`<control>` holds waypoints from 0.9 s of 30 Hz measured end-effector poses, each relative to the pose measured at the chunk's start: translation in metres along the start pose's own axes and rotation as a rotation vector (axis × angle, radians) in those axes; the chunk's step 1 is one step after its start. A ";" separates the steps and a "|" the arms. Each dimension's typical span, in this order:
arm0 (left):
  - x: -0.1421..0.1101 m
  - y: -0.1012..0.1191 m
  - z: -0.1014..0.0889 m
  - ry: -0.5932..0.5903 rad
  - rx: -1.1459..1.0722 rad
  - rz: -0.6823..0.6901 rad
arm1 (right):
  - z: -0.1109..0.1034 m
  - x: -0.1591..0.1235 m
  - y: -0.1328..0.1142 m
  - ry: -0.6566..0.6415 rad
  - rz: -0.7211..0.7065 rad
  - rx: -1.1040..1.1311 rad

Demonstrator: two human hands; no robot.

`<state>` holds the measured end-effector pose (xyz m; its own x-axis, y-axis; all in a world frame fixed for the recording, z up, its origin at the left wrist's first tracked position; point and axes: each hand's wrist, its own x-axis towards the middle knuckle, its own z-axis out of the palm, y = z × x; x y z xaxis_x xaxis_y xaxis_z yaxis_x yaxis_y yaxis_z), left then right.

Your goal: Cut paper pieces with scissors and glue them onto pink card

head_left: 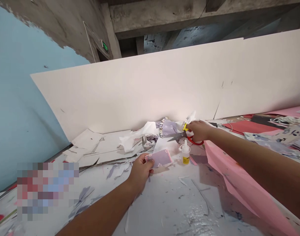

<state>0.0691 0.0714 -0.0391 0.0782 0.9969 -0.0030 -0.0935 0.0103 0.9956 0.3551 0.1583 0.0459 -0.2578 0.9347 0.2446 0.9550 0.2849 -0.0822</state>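
Observation:
My left hand pinches a lavender card with pinkish edges and small pale patterns, thumb on top, just above the table. Farther off to the right, my right hand is closed on scissors with red handles, their dark blades pointing left. Something yellow shows at the fingertips; whether it belongs to the scissors I cannot tell. A white glue bottle with a yellow label stands upright between the hands, nearer the right one. Behind the card lies a lavender patterned piece among crumpled white paper.
A white board rises along the back of the table. Torn cardboard is piled at the left. Pink paper runs under my right arm, with red sheets and pale cord beyond. Paper scraps lie on the white tabletop.

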 end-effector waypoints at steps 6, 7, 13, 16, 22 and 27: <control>0.000 -0.001 0.001 0.003 -0.004 0.011 | -0.013 0.002 -0.012 0.081 0.138 0.486; 0.000 -0.001 0.001 0.005 -0.004 0.010 | -0.014 0.002 -0.016 0.086 0.134 0.597; 0.000 -0.001 0.001 0.027 -0.003 0.023 | -0.027 0.006 -0.050 0.160 0.088 1.234; 0.000 -0.001 0.001 0.025 -0.003 0.024 | -0.036 0.012 -0.066 0.219 0.110 1.440; 0.001 -0.003 0.001 0.026 0.004 0.028 | -0.044 0.025 -0.081 0.395 0.237 1.605; -0.001 0.000 0.000 0.028 0.024 0.035 | -0.059 0.011 -0.082 0.509 0.152 1.632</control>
<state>0.0691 0.0700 -0.0393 0.0476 0.9984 0.0298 -0.0723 -0.0263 0.9970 0.2824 0.1328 0.1128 0.1910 0.9074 0.3745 -0.2452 0.4135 -0.8769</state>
